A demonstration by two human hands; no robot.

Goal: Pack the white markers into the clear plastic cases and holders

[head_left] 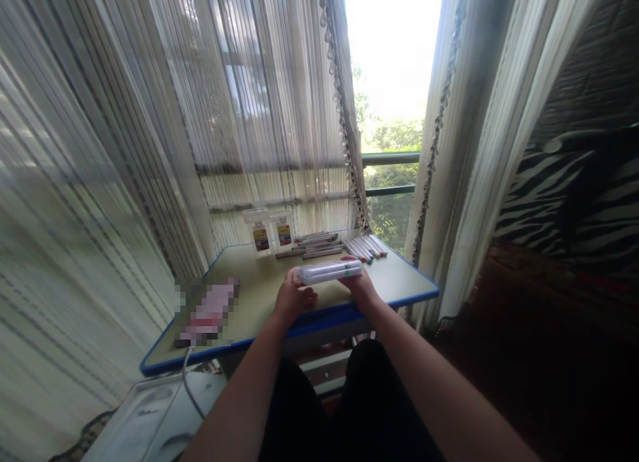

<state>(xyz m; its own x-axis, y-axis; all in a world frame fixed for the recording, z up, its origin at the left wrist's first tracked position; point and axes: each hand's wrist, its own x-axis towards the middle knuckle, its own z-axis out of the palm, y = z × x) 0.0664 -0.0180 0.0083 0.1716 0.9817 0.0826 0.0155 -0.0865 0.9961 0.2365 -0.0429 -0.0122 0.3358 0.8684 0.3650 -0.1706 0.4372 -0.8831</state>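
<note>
Just above the table's near edge, my two hands hold a clear plastic pack of white markers lying sideways. My left hand is closed on its left end, with the fingers curled underneath. At the right end, my right hand grips the pack, its fingers partly hidden behind it. Beyond the pack lies a loose pile of markers on the table. To the right of that pile, a row of white markers with coloured ends lies side by side.
Two clear plastic cases with yellow labels stand at the back of the table. A pixelated pink item lies at the left, with a cable running down from it. Sheer curtains hang behind the table, around an opening with a railing.
</note>
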